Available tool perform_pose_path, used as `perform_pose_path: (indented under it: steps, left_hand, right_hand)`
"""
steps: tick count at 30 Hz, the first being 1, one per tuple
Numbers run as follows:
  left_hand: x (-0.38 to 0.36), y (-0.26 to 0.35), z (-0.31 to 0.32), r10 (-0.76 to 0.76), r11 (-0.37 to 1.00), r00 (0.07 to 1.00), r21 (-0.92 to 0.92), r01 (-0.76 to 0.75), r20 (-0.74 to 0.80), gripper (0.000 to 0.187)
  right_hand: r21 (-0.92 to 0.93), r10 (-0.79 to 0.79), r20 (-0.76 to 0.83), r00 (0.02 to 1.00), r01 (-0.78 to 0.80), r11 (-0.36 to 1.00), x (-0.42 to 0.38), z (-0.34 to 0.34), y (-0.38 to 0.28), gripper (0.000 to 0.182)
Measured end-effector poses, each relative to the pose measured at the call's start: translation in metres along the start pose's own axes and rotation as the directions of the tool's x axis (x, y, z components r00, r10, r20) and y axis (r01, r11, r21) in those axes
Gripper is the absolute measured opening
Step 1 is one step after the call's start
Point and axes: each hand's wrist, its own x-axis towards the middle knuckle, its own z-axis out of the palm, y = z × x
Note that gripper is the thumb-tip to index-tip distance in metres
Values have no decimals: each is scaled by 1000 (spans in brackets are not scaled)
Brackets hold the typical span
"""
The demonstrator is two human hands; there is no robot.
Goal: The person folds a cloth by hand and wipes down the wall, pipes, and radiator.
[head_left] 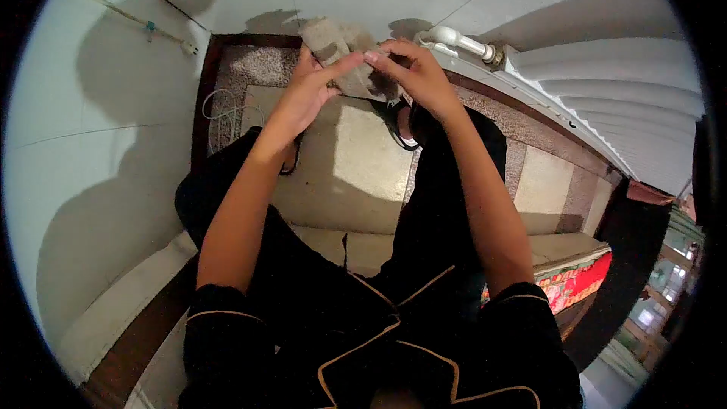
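A beige, fuzzy piece of cloth (327,33) with darker brown patches is held up in front of me, above the floor near the wall. My left hand (313,89) grips its left and lower side, the thumb pointing inward across it. From the right, my right hand (415,72) pinches the cloth between thumb and bent fingers. The two thumb tips nearly meet at its middle. The fingers behind the cloth are partly hidden.
A white pipe (458,42) joins a white radiator (613,83) at the right. Thin cords (221,113) lie on the floor at the left. Below the cloth are my dark-clad legs and sandals (401,132). A red patterned cloth (579,282) is at the lower right.
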Motion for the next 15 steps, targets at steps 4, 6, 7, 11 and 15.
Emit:
perform_pose_path:
  steps: [4, 6, 7, 11, 15]
  left_hand:
    - [14, -18, -15, 94, 963, 990, 262, -62, -110, 61]
    - [13, -26, -20, -67, 993, 972, 78, 87, -225, 69]
    - [14, -32, -25, -81, 992, 970, 72, 100, -229, 69]
    - [15, -48, -48, -187, 963, 941, 135, 232, -282, 77]
    - [17, -60, -52, -271, 918, 952, 258, 300, -144, 68]
  right_hand:
    - [-344, -340, -131, 931, 279, 897, 16, 10, 23, 27]
    - [-421, -441, -182, 879, 336, 843, 16, 14, 26, 27]
    - [-446, -422, -238, 875, 288, 847, 12, 14, 28, 25]
    - [-241, -82, -297, 951, 8, 970, 0, -2, 39, 23]
    - [-39, 251, -135, 958, -259, 965, -5, 0, 43, 35]
